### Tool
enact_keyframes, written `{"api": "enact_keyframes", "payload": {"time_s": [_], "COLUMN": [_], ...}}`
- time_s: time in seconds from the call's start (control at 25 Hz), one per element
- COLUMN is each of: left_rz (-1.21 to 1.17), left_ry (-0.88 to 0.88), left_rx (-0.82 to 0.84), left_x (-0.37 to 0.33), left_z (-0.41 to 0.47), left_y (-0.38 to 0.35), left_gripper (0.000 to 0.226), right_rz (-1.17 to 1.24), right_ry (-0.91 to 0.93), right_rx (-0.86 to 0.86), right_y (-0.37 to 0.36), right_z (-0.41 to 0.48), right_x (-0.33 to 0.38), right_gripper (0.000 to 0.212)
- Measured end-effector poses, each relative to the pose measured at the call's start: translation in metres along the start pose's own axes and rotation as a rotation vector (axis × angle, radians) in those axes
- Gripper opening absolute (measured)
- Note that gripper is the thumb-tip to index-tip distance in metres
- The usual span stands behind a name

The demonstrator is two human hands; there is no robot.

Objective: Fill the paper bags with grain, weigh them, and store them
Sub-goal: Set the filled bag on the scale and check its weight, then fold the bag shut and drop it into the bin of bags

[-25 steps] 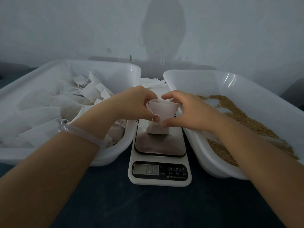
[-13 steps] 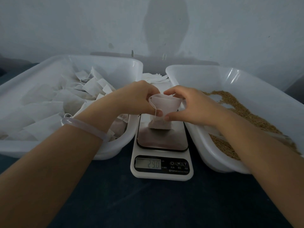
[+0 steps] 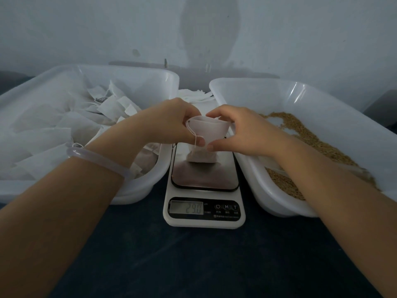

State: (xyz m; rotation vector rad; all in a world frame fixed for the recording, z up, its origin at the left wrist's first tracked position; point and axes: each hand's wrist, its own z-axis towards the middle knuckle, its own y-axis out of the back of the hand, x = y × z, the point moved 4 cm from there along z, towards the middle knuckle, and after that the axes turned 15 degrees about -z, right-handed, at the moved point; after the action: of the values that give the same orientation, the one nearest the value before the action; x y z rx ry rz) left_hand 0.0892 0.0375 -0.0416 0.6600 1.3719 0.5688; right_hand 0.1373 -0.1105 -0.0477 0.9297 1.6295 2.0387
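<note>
My left hand (image 3: 169,123) and right hand (image 3: 240,130) each pinch the rim of a small white paper bag (image 3: 205,136), fingers curled on its thin, soft mouth. It stands upright, mouth up, its bulging bottom resting on the scale (image 3: 204,190), between the tub of bags (image 3: 150,181) and the grain tub (image 3: 268,201)

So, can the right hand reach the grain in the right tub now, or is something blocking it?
Probably yes. The right hand sits at the open tub's inner rim, with the grain uncovered beside it. It is pinching the paper bag with the left hand, so it must let go first.
</note>
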Motion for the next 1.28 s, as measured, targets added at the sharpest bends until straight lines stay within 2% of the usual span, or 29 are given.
{"api": "enact_keyframes", "payload": {"time_s": [0.2,0.28,0.36,0.44,0.52,0.56,0.64,0.68,0.92,1.0,1.04,1.12,1.16,1.2,1.28], "left_rz": [0.031,0.053,-0.051,-0.213,-0.261,-0.207,-0.051,-0.051,-0.551,-0.474,-0.341,-0.018,0.088,0.115,-0.019], "left_ry": [0.060,0.072,0.040,0.016,0.067,0.129,0.317,0.388,0.610,0.708,0.722,0.679,0.624,0.538,0.265], "left_rx": [0.030,-0.011,-0.186,-0.510,-0.830,-0.896,-0.785,-0.714,-0.565,-0.516,-0.501,-0.519,-0.594,-0.673,-0.780], "left_x": [-0.003,-0.004,-0.005,0.000,0.011,0.018,0.035,0.043,0.073,0.079,0.080,0.080,0.078,0.073,0.058], "left_z": [-0.004,-0.004,-0.006,-0.010,-0.021,-0.025,-0.028,-0.027,-0.015,-0.019,-0.021,-0.023,-0.023,-0.021,-0.014], "left_y": [-0.005,0.000,0.018,0.048,0.074,0.081,0.083,0.079,0.062,0.057,0.056,0.060,0.065,0.071,0.073], "left_gripper": [0.016,0.032,0.033,0.024,0.023,0.022,0.016,0.014,0.016,0.015,0.014,0.008,0.019,0.027,0.022], "right_rz": [0.038,0.152,0.235,0.281,0.297,0.295,0.291,0.290,0.303,0.297,0.295,0.293,0.284,0.268,0.186], "right_ry": [0.047,0.029,-0.002,-0.037,-0.055,-0.057,-0.051,-0.048,-0.033,-0.040,-0.044,-0.060,-0.069,-0.075,-0.054], "right_rx": [-0.109,-0.206,-0.367,-0.479,-0.478,-0.464,-0.451,-0.447,-0.420,-0.408,-0.403,-0.390,-0.386,-0.388,-0.410], "right_y": [0.001,0.006,0.013,0.019,0.019,0.017,0.014,0.013,0.010,0.010,0.010,0.009,0.008,0.009,0.013], "right_z": [-0.003,-0.005,-0.005,-0.005,-0.005,-0.005,-0.003,-0.002,-0.003,-0.004,-0.003,-0.004,-0.004,-0.005,-0.003], "right_x": [0.009,0.011,0.007,0.002,-0.001,-0.003,-0.003,-0.003,-0.002,-0.002,-0.002,-0.003,-0.004,-0.003,0.003], "right_gripper": [0.045,0.053,0.058,0.055,0.049,0.047,0.045,0.044,0.041,0.040,0.040,0.039,0.038,0.036,0.029]}}
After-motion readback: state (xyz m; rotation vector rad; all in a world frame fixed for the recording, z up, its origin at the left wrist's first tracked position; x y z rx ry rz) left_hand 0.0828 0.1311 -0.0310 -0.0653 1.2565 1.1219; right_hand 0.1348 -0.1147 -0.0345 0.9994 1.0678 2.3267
